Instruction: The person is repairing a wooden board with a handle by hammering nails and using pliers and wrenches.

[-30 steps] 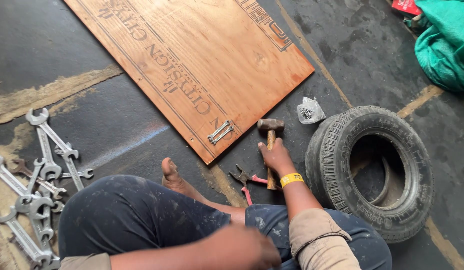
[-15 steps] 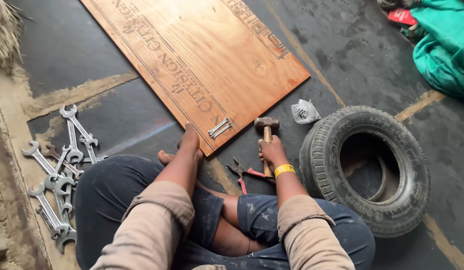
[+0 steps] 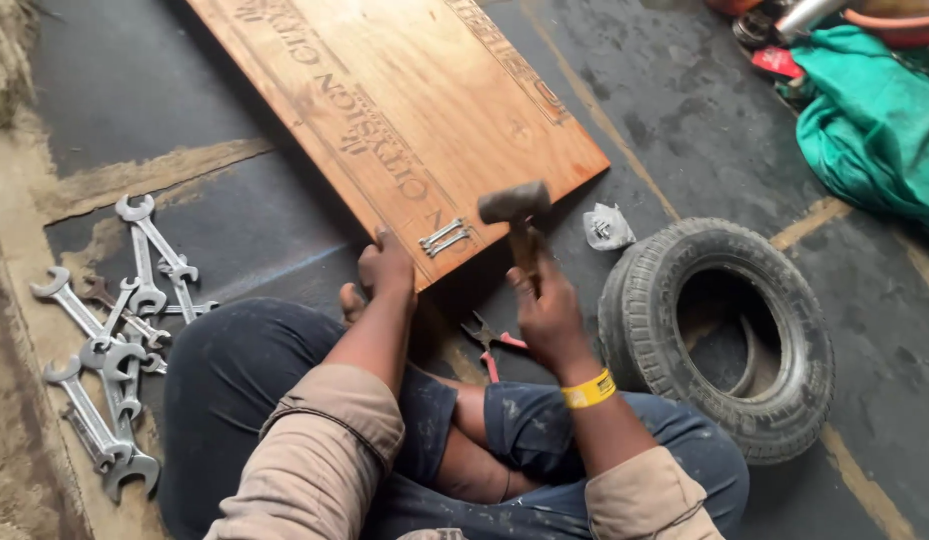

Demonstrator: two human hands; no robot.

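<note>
Dark-headed hammer with wooden handle, frame centre, clamped in right hand above orange-brown lettered wooden board; left hand pressed flat on board's near edge beside small metal hinge. Best struck squarely, fingers clear.

The dark floor carries a wooden board ahead of the left grip. Spanners lie far left of it. A tyre and a small bag lie right of the right grip, pliers just beside it.
</note>
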